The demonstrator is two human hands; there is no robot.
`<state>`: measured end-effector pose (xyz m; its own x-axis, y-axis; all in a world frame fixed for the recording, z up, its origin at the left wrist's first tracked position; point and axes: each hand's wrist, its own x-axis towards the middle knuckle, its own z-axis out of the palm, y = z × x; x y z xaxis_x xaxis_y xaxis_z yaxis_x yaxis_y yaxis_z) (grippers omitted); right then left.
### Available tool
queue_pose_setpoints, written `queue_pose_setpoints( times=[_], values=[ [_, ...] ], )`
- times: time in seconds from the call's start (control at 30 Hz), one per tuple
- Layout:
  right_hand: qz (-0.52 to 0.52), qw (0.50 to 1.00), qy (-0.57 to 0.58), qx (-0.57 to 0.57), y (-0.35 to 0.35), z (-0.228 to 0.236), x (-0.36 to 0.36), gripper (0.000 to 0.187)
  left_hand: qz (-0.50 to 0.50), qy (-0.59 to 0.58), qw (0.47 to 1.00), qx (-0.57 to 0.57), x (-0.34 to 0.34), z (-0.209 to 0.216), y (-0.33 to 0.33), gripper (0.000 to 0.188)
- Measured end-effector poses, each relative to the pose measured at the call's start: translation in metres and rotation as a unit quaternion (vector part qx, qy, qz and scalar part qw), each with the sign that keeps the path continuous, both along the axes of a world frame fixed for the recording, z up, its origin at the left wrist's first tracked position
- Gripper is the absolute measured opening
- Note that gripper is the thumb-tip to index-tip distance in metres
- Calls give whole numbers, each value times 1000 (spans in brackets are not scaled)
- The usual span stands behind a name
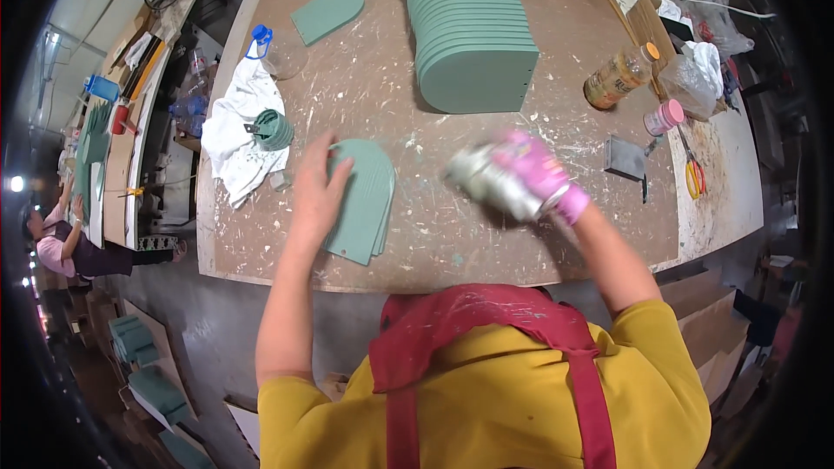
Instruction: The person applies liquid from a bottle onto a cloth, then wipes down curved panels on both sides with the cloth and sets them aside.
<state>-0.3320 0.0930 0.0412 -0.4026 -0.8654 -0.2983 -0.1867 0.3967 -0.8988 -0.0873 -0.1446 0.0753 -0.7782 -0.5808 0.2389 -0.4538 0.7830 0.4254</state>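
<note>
A small stack of green arch-shaped panels (360,200) lies slightly fanned near the table's front edge. My bare left hand (320,187) rests along its left side, fingers stretched and thumb apart over the top panel. To the right, my right hand (534,169) wears a pink glove and is closed on a crumpled white cloth (491,184). Motion smears this hand and the cloth, which are over the tabletop apart from the panels. Beyond them, a long row of matching green panels (473,78) stands on edge. One more flat green panel (328,15) lies at the far left.
On the left, a white rag (248,135) bears a green ribbed cup (274,130), beside a clear bottle (282,56). At right are an orange-capped bottle (618,78), pink-capped jar (663,118), grey metal block (624,158) and scissors (693,172). Another person (65,239) works far left.
</note>
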Motion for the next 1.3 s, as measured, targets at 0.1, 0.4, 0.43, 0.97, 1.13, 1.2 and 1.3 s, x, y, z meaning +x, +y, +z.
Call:
queue_pose_setpoints(
  times=[0.1, 0.4, 0.43, 0.97, 1.13, 1.2, 1.3],
  values=[
    [-248, 962, -14, -113, 12, 22, -47, 70, -45, 131, 796, 589, -57, 12, 37, 53],
    [-174, 966, -56, -183, -11, 7, -55, 66, 30, 172, 611, 772, -163, -5, 81, 94],
    [-171, 968, -62, -171, -10, 10, -52, 66, 31, 172, 612, 771, -162, -3, 82, 94],
    [-146, 975, -79, -150, 3, 17, -52, 58, 71, 329, 711, 618, -145, -28, 61, 71],
    [-60, 985, 132, -95, 36, 22, -8, 52, 219, 336, 628, 667, -139, -19, 101, 59],
    [-31, 963, 255, -83, 50, 9, 15, 53, 191, 380, 538, 728, -128, -27, 110, 52],
    [19, 967, 253, 35, 87, 31, 16, 47, 123, 326, 483, 803, -101, -54, 111, 43]
  ],
)
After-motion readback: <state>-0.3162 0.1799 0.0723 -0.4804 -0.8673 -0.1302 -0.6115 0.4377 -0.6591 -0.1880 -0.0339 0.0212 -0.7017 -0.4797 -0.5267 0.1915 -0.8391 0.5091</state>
